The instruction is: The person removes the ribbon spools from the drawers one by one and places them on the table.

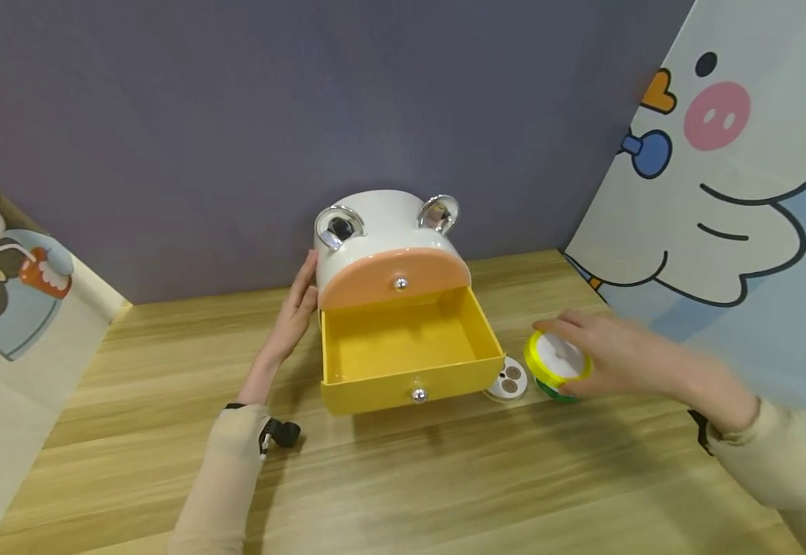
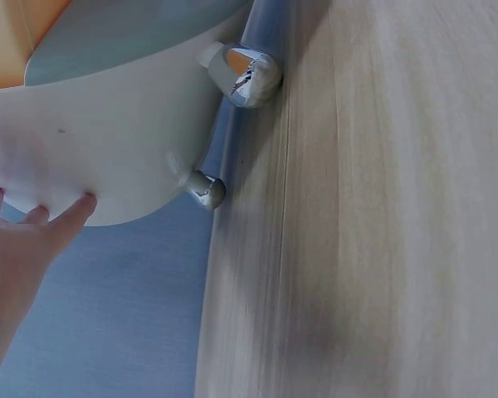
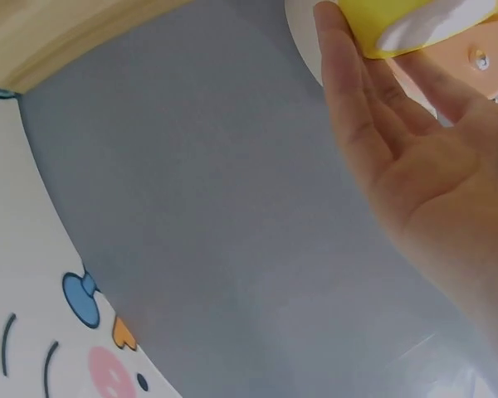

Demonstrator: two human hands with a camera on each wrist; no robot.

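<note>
A white frog-faced drawer box [image 1: 385,220] with mirror-like eyes stands against the back wall, its yellow lower drawer [image 1: 375,395] pulled out, with nothing lying in it. My left hand [image 1: 293,320] rests against the box's left side, fingers fairly straight; in the left wrist view its fingertips [image 2: 85,204] touch the white shell. To the right of the drawer, my right hand [image 1: 604,354] grips a spool of yellow ribbon [image 1: 561,358] between thumb and fingers. Under that spool a green one [image 1: 554,391] shows partly. Yellow ribbon also appears at the fingers [image 3: 336,50] in the right wrist view.
A white round disc [image 1: 509,379] with brown circles lies by the drawer's right front corner, partly hidden by it. The upper peach drawer [image 1: 375,281] is closed. A grey wall [image 1: 271,139] rises behind, and cartoon-printed panels [image 1: 715,193] flank the wooden table [image 1: 403,493].
</note>
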